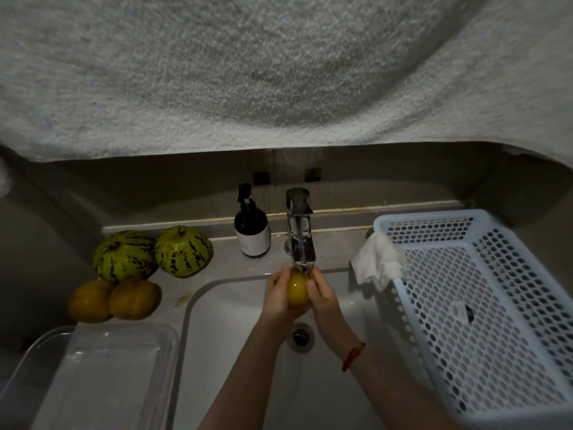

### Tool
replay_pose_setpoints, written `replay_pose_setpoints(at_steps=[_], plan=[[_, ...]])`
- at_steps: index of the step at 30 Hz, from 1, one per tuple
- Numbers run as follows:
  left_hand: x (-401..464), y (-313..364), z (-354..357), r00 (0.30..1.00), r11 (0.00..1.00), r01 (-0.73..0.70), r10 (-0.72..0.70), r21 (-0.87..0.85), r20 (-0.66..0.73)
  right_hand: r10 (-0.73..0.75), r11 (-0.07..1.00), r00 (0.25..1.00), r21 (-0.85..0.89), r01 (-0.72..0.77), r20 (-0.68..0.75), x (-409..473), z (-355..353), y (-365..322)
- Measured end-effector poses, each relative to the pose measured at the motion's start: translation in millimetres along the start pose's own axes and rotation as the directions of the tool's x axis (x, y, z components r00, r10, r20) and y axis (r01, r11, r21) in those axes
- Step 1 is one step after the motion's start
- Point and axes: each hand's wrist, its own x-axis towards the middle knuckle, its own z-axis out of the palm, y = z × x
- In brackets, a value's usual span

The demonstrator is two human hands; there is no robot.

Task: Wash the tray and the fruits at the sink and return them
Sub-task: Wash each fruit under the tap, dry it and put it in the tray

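Both my hands hold one yellow-orange fruit [297, 290] right under the chrome faucet [300, 231], above the white sink basin [223, 336]. My left hand [277, 297] cups its left side and underside; my right hand [322, 293] wraps its right side. Two more orange fruits [114, 301] lie on the counter left of the sink, with two green striped melons [152, 254] behind them. A clear plastic tray [102, 377] sits on the counter at the lower left.
A dark soap pump bottle [251, 231] stands left of the faucet. A white perforated basket [483, 305] sits right of the sink, a crumpled white cloth [379, 260] on its near-left corner. The drain [300, 335] lies below my hands. A grey towel [279, 72] fills the upper view.
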Motion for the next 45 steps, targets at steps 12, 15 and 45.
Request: replay_pose_setpoints(at_steps=[12,15,45], plan=[[9.0,-6.0,2.0,0.992,0.944,-0.071,0.1,0.322,-0.075,0.079,0.93,0.981,-0.341,-0.137,-0.178,26.5,2.1,-1.5],[6.4,-2.8,-3.9,0.998,0.931,-0.055,0.065,0.362,-0.015,0.012,0.869,0.987,-0.487,-0.091,-0.163,21.7,0.8,1.5],[-0.9,8.5,9.7,0.98,0.975,0.199,-0.2,-0.097,-0.001,-0.293,0.834,0.954,-0.472,0.286,0.06,8.6,2.5,16.1]])
